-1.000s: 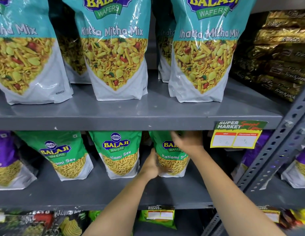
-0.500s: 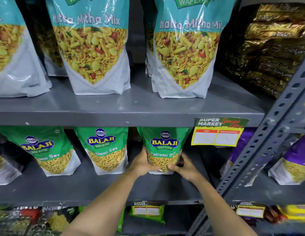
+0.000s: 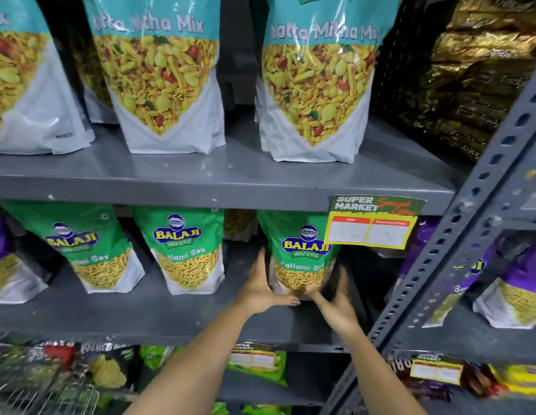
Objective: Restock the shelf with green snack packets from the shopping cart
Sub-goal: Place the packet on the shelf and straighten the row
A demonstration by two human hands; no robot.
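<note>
Here the left hand [image 3: 260,290] presses its fingers flat against the left edge of the green packet [image 3: 302,253], thumb under its base, while the right hand [image 3: 335,304] cups the blurred right side. The packet stands upright on the middle shelf [image 3: 159,313], rightmost of three green ones, below the price tag [image 3: 373,220].

2 bare forearms, no sleeves/watch; left grip [image 3: 260,290] w/ dark nail polish.
</note>
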